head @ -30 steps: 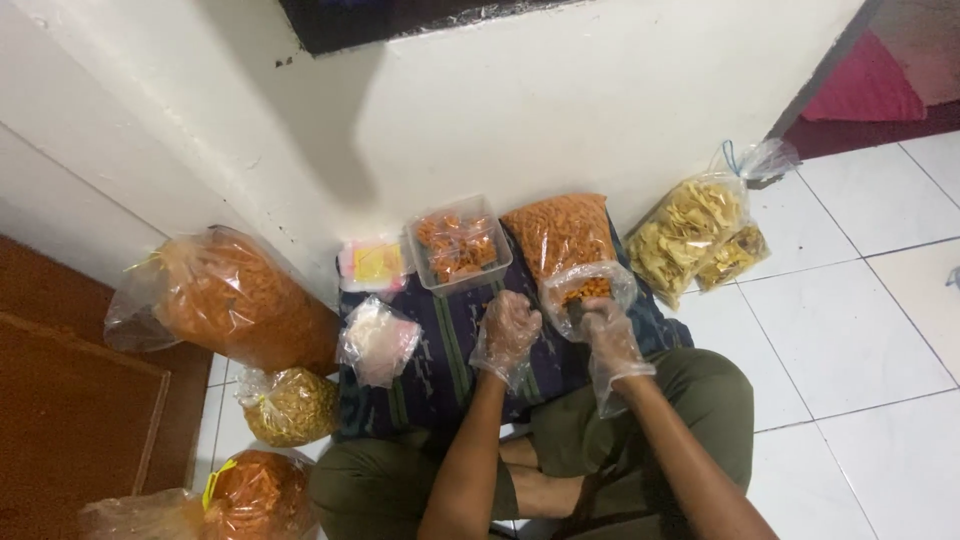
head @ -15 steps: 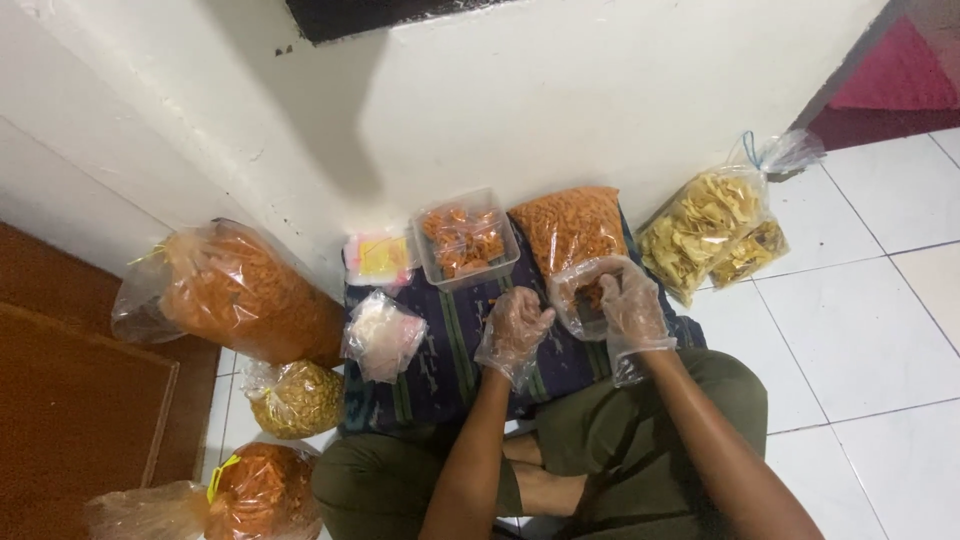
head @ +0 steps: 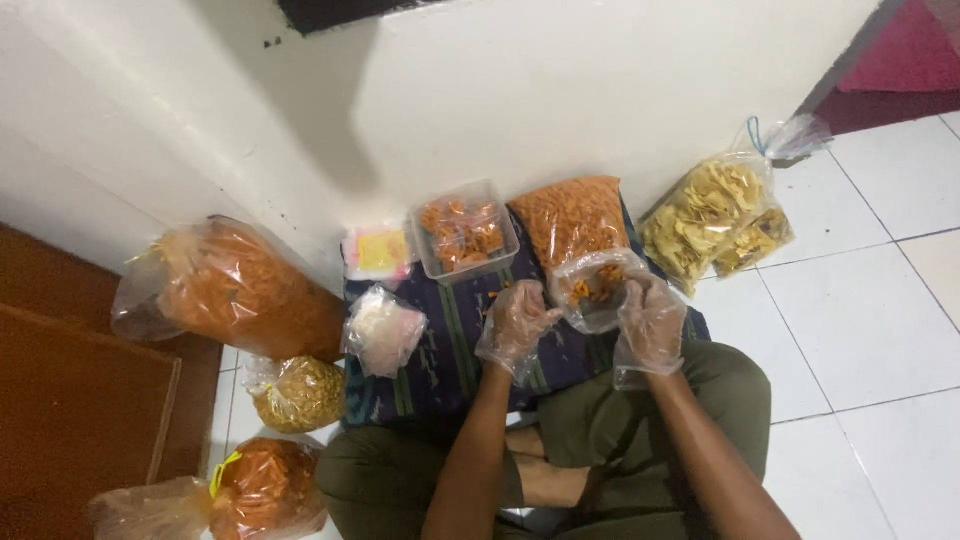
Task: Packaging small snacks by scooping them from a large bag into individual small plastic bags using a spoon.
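Holding a small clear bag (head: 592, 287) open between both gloved hands, the person sits cross-legged on the tiled floor (head: 860, 330) with a dark striped cloth (head: 450, 345) spread before the knees. The left hand (head: 515, 325) grips the bag's near-left lip, fingers curled on the plastic; the right hand (head: 650, 322) clasps its right side, so the mouth gapes over the cloth's right half, a few orange snacks already inside. To do this well, I judge the mouth should stay wide and level and the bag sit low over the cloth, so pieces that miss land there and not on the tiles. At the cloth's far edge stands a clear rectangular tub (head: 464, 234) of orange snacks; left of it lies a flat pink and yellow packet (head: 377, 252), right of it a big open sack of orange snacks (head: 572, 218) against the wall. A knotted bag of white pieces (head: 384, 328) lies on the cloth's left edge. Off the cloth to the right leans a bag of pale yellow chips (head: 708, 215); to the left lie a large orange-filled sack (head: 232, 290), a small brownish bag (head: 296, 394) and another orange bag (head: 262, 485). No label is legible.
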